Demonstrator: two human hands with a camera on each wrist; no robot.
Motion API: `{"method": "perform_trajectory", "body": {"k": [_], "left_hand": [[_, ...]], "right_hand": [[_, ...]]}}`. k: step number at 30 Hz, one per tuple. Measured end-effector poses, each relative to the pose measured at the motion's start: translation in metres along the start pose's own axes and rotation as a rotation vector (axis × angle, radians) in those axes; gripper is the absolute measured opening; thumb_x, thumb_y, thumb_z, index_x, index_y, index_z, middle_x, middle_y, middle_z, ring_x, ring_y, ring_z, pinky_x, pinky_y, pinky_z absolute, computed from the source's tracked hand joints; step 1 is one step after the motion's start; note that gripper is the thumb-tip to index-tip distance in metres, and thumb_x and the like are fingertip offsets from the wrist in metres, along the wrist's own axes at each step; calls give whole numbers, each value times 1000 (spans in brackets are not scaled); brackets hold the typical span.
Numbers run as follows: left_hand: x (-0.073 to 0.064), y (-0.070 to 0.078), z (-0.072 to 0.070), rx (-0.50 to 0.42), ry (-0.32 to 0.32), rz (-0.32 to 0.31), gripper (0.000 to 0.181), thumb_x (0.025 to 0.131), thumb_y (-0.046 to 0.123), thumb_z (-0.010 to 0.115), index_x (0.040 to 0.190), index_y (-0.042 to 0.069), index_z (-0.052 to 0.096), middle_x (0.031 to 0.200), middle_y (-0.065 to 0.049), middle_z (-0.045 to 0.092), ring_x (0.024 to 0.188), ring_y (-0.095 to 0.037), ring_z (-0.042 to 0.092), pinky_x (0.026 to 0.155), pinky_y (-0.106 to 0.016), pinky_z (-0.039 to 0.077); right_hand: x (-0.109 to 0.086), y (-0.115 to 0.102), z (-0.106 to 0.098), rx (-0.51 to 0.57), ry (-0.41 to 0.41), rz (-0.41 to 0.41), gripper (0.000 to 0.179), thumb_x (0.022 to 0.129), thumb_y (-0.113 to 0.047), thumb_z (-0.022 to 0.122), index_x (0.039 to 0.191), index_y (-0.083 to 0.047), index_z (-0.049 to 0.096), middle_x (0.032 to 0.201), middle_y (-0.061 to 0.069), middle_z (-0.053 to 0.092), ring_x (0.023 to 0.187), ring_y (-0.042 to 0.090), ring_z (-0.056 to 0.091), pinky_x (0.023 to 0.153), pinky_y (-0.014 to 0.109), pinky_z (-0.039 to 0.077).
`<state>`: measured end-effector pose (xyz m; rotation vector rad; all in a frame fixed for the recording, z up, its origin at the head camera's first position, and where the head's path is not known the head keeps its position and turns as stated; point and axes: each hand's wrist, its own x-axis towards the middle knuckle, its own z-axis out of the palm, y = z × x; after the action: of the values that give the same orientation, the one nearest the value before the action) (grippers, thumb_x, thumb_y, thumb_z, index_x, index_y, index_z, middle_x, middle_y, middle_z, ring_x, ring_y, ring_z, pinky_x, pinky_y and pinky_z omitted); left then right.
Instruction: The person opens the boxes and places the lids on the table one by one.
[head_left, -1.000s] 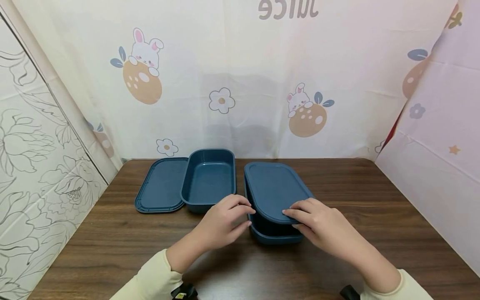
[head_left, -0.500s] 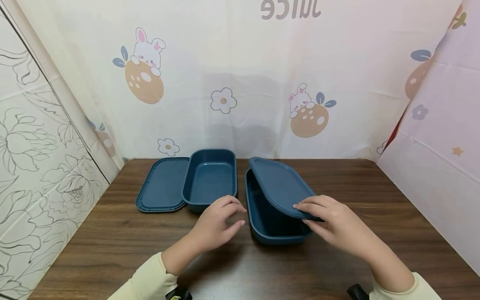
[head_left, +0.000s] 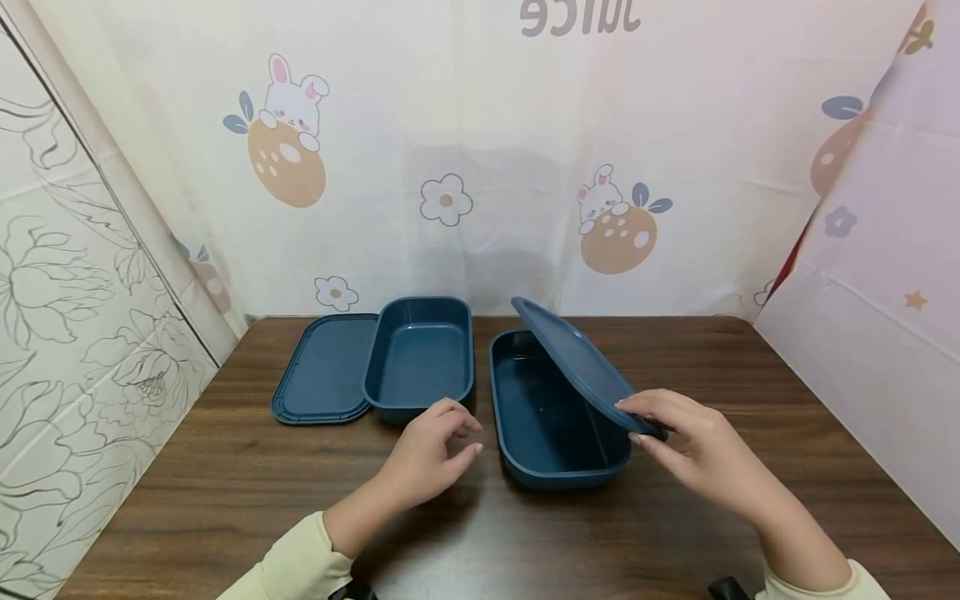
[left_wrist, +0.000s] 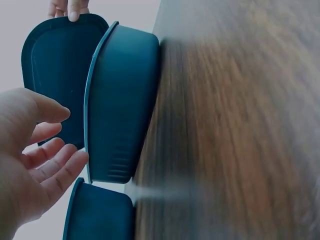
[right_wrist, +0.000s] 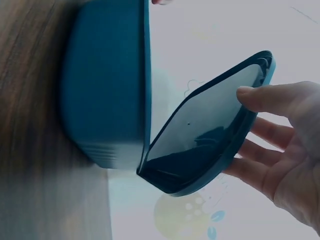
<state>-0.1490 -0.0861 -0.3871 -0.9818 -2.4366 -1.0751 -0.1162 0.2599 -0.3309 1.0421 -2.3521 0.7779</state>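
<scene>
My right hand (head_left: 697, 446) pinches the near right edge of a dark blue lid (head_left: 573, 358), thumb on its underside and fingers on top. The lid tilts up above the right-hand food container (head_left: 562, 479), whose inside shows bare. In the right wrist view, the lid (right_wrist: 200, 125) slants away from the container's rim (right_wrist: 148, 75), its far edge right at that rim. My left hand (head_left: 427, 450) holds nothing, fingers loosely bent, just left of this container. In the left wrist view, its fingers (left_wrist: 60, 170) hover by the container's side wall (left_wrist: 122, 100).
A second blue container (head_left: 420, 358) stands open at the back, left of the first. Another lid (head_left: 322, 375) lies flat on the wooden table (head_left: 225, 517), against that container's left side. A printed curtain (head_left: 495, 108) hangs behind the table's back edge.
The lid has gone from lying over the right container to tilted up, as my right hand moved right with it. My left hand has drawn back slightly left, away from the container.
</scene>
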Motion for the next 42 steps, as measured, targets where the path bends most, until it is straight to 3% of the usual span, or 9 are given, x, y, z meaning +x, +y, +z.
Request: {"method": "perform_trajectory", "body": {"k": [4, 8, 11, 15, 22, 24, 28, 36, 42], "left_hand": [[-1, 2, 3, -104, -68, -101, 14, 85, 10, 74, 97, 8, 68, 98, 3, 60, 84, -14, 62, 65, -27, 55], [-1, 2, 7, -205, -123, -196, 15, 87, 10, 72, 101, 6, 67, 102, -1, 61, 86, -17, 64, 66, -26, 56], [-1, 2, 11, -255, -132, -274, 17, 88, 12, 72, 103, 6, 68, 105, -2, 61, 92, -19, 63, 70, -26, 55], [0, 4, 16, -319, -115, -372, 23, 87, 17, 73, 106, 6, 67, 108, -4, 61, 98, -21, 62, 79, -37, 55], [3, 9, 23, -741, -105, -618, 45, 87, 7, 72, 128, 0, 55, 128, -21, 53, 113, -36, 56, 75, -43, 59], [3, 10, 24, -798, -99, -658, 50, 87, 6, 71, 132, 0, 52, 132, -22, 50, 117, -37, 53, 77, -43, 58], [5, 13, 27, -869, -89, -715, 56, 87, 5, 71, 137, 0, 48, 134, -22, 47, 120, -37, 51, 79, -43, 58], [6, 19, 35, -896, -42, -789, 60, 86, 1, 71, 140, 0, 46, 134, -21, 45, 121, -36, 49, 77, -42, 58], [8, 23, 38, -1003, -33, -826, 64, 87, -1, 68, 143, -5, 39, 136, -24, 42, 103, -27, 61, 78, -47, 57]], "right_hand": [[-4, 1, -1, 13, 58, 31, 39, 81, 3, 76, 116, -10, 66, 112, 1, 64, 97, 0, 61, 76, 12, 52], [-8, 1, -3, 33, 96, 89, 60, 62, 26, 76, 111, -7, 66, 110, -1, 63, 96, -3, 61, 76, 14, 53], [-11, 3, -3, 49, 128, 131, 58, 61, 29, 75, 108, -4, 66, 108, 0, 64, 95, -3, 62, 72, 15, 54], [-15, 5, -3, 88, 174, 160, 55, 63, 30, 73, 108, 0, 65, 106, 8, 64, 93, 1, 64, 69, 15, 54], [-19, 9, -5, 114, 236, 243, 51, 67, 26, 73, 109, -1, 65, 98, 3, 65, 87, 2, 63, 62, 15, 54], [-20, 9, -5, 130, 256, 279, 49, 69, 25, 73, 109, 0, 65, 99, 0, 64, 89, 2, 62, 62, 15, 54], [-22, 10, -6, 169, 286, 332, 45, 72, 24, 72, 110, 3, 64, 102, -2, 63, 92, 3, 61, 65, 15, 55], [-26, 16, -8, 236, 332, 371, 37, 76, 23, 68, 109, 8, 62, 103, -1, 66, 95, 4, 64, 66, 16, 55], [-29, 22, -9, 398, 398, 438, 34, 80, 20, 67, 112, 10, 59, 103, -2, 69, 96, 6, 65, 73, 14, 54]]}}
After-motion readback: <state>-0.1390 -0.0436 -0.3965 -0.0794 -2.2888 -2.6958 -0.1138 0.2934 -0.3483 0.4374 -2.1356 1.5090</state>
